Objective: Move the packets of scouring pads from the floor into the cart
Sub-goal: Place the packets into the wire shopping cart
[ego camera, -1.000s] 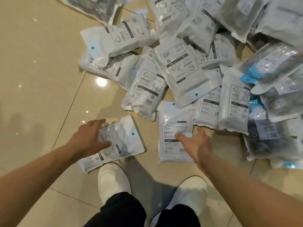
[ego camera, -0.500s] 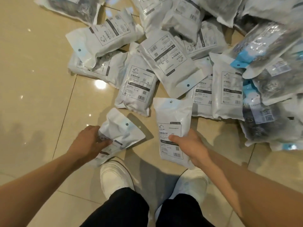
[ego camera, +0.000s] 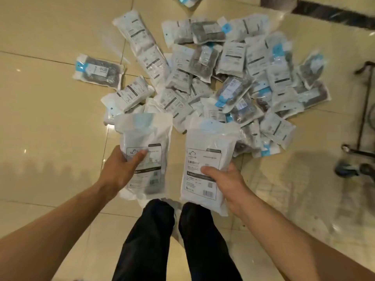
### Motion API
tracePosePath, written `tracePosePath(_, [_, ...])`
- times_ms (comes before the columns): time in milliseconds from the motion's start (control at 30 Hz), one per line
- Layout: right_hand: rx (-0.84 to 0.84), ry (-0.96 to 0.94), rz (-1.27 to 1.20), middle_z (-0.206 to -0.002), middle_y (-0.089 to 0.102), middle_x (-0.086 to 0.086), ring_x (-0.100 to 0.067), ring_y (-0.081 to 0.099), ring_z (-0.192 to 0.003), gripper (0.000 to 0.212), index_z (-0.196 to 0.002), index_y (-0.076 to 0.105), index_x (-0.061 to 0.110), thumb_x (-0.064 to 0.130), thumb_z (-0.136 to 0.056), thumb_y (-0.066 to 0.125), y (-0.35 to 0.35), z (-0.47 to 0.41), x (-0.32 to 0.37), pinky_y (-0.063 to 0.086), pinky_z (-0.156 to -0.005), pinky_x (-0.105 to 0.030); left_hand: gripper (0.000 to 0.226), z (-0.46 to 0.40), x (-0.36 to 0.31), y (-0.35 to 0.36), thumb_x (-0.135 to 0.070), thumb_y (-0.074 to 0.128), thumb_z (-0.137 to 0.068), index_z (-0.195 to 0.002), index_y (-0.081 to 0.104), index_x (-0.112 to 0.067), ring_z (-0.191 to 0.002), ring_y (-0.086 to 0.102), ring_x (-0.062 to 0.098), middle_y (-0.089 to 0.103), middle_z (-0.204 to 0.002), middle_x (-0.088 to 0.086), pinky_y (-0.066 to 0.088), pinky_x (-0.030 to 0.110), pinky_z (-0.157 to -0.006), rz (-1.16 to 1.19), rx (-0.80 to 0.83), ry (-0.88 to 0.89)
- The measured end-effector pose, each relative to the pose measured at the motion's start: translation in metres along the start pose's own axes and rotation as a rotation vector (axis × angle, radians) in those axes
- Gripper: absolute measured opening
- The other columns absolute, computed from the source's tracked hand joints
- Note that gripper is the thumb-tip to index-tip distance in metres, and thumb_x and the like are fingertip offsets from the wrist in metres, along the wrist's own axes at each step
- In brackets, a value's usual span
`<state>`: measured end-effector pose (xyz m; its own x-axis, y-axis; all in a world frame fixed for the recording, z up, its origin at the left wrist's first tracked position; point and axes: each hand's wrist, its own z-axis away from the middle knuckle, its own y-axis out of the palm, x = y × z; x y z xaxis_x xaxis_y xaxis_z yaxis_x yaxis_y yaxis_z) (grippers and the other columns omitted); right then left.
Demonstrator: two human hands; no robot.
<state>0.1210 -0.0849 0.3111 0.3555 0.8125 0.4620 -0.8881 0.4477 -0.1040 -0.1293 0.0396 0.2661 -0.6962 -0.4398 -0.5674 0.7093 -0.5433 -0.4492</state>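
While a heap of packets (ego camera: 213, 78) is lying on the floor (ego camera: 40, 118) beyond and the cart (ego camera: 363, 118) is standing far right, your left hand (ego camera: 119, 171) is gripping one packet (ego camera: 145, 153) and your right hand (ego camera: 225, 181) another packet (ego camera: 207, 159), both held above the floor, long axes running near to far.

The left hand (ego camera: 119, 171) and right hand (ego camera: 227, 183) each grip 1 white packet (ego camera: 146, 138) (ego camera: 205, 159) above the floor pile (ego camera: 223, 78).

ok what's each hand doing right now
Left hand: holding a white plastic packet with a printed label, thumb on its front.
Right hand: holding another white labelled plastic packet.
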Motion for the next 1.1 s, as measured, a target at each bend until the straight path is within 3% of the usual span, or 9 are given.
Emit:
tracePosePath(67, [-0.008,-0.011,-0.082,-0.103,0.083,-0.001,-0.017,0.081,-0.087,0.027,-0.116,0.073,0.024,0.013,-0.091,0.079,-0.024,0.076,0.034,0.065,-0.071,-0.034,0.017,0.059,-0.065,-0.015,-0.055,0.068,-0.094,-0.105,0.068,-0.042,-0.092,0.073,0.015,0.079,-0.094,-0.012,0.058,0.042,-0.084,0.074,0.018,0.053])
tracePosePath(133, [0.001,-0.053,-0.137,-0.104,0.083,-0.002,-0.016,0.081,-0.085,0.026,-0.117,0.073,0.021,0.013,-0.092,0.077,-0.045,0.147,0.065,0.065,-0.068,-0.031,0.017,0.118,-0.125,-0.036,-0.050,0.066,-0.096,-0.104,0.069,-0.036,-0.090,0.071,0.009,0.077,-0.092,-0.013,0.055,0.040,-0.084,0.107,0.051,0.105])
tracePosePath(267, [0.000,-0.152,-0.224,-0.111,0.082,-0.006,-0.026,0.080,-0.100,0.027,-0.121,0.074,0.019,0.014,-0.094,0.075,-0.092,0.250,0.105,0.064,-0.092,-0.051,0.029,0.213,-0.223,-0.064,-0.050,0.067,-0.094,-0.114,0.073,-0.030,-0.091,0.076,0.007,0.081,-0.102,-0.013,0.055,0.031,-0.081,0.185,0.108,0.244])
tracePosePath(400, [0.009,-0.229,-0.369,-0.114,0.081,-0.011,-0.032,0.079,-0.103,0.034,-0.128,0.070,0.016,0.011,-0.095,0.073,-0.137,0.311,0.126,0.064,-0.090,-0.050,0.031,0.266,-0.290,-0.073,-0.050,0.065,-0.096,-0.114,0.070,-0.026,-0.087,0.079,0.014,0.082,-0.099,-0.006,0.063,0.037,-0.077,0.181,0.163,0.364])
tracePosePath(500, [0.008,-0.266,-0.500,-0.112,0.081,-0.015,-0.036,0.079,-0.098,0.033,-0.127,0.069,0.013,0.008,-0.094,0.072,-0.164,0.340,0.138,0.066,-0.077,-0.047,0.034,0.284,-0.332,-0.072,-0.051,0.064,-0.096,-0.118,0.067,-0.024,-0.087,0.080,0.017,0.082,-0.099,-0.005,0.065,0.031,-0.073,0.174,0.231,0.454])
tracePosePath(600, [-0.039,-0.314,-0.577,-0.111,0.080,-0.018,-0.039,0.079,-0.097,0.034,-0.127,0.070,0.011,0.007,-0.093,0.073,-0.181,0.358,0.145,0.065,-0.079,-0.047,0.049,0.299,-0.370,-0.066,-0.065,0.069,-0.090,-0.116,0.069,-0.024,-0.088,0.081,0.020,0.083,-0.100,-0.002,0.064,0.042,-0.083,0.176,0.320,0.500])
tracePosePath(733, [-0.171,-0.416,-0.662,-0.112,0.081,-0.015,-0.034,0.080,-0.096,0.036,-0.128,0.068,0.013,0.006,-0.093,0.073,-0.193,0.375,0.149,0.066,-0.072,-0.042,0.042,0.291,-0.412,-0.054,-0.051,0.066,-0.093,-0.116,0.071,-0.016,-0.087,0.081,0.028,0.083,-0.098,0.007,0.062,0.046,-0.085,0.169,0.446,0.491])
tracePosePath(967, [-0.407,-0.481,-0.832,-0.110,0.082,-0.007,-0.028,0.081,-0.096,0.037,-0.126,0.070,0.020,0.014,-0.091,0.079,-0.188,0.406,0.134,0.067,-0.074,-0.041,0.051,0.276,-0.463,-0.030,-0.055,0.062,-0.093,-0.125,0.068,-0.015,-0.098,0.078,0.037,0.080,-0.110,0.017,0.060,0.052,-0.090,0.069,0.774,0.420])
tracePosePath(1100, [-0.532,-0.468,-0.943,-0.108,0.083,-0.007,-0.027,0.081,-0.096,0.040,-0.128,0.067,0.020,0.011,-0.091,0.078,-0.169,0.420,0.116,0.067,-0.069,-0.037,0.048,0.283,-0.478,-0.011,-0.052,0.063,-0.093,-0.122,0.072,-0.014,-0.099,0.079,0.034,0.081,-0.108,0.014,0.060,0.050,-0.091,-0.081,0.923,0.434])
